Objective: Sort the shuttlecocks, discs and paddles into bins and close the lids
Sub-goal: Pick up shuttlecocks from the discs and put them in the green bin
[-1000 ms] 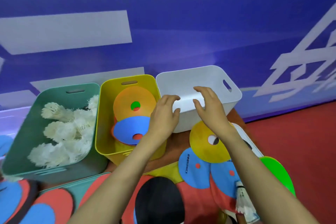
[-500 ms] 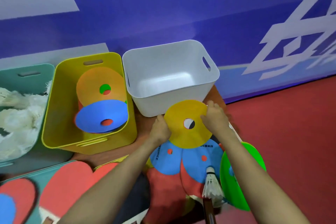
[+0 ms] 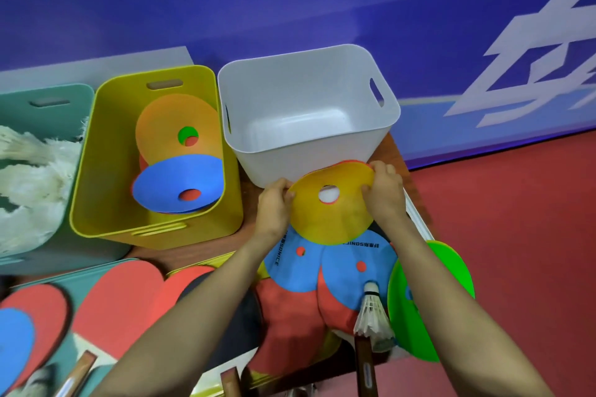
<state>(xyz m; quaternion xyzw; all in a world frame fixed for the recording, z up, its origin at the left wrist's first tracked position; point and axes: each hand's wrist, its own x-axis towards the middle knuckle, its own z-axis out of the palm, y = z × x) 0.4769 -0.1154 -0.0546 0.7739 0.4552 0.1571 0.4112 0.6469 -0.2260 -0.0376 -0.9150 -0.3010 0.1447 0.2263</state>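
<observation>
Both bare forearms reach forward from bottom edge, converging. On left, left hand pinches left rim of flat yellow disc with round centre hole; right hand pinches right rim, fingers curled.

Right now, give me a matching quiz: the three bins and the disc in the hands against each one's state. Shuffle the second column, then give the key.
Column one
1. white bin
2. yellow bin
3. teal bin
4. yellow disc

Column two
A. pinched at its edges by the left hand and the right hand
B. holds white shuttlecocks
C. nothing visible inside
D. holds an orange disc and a blue disc

Pairs: 1-C, 2-D, 3-B, 4-A
</observation>
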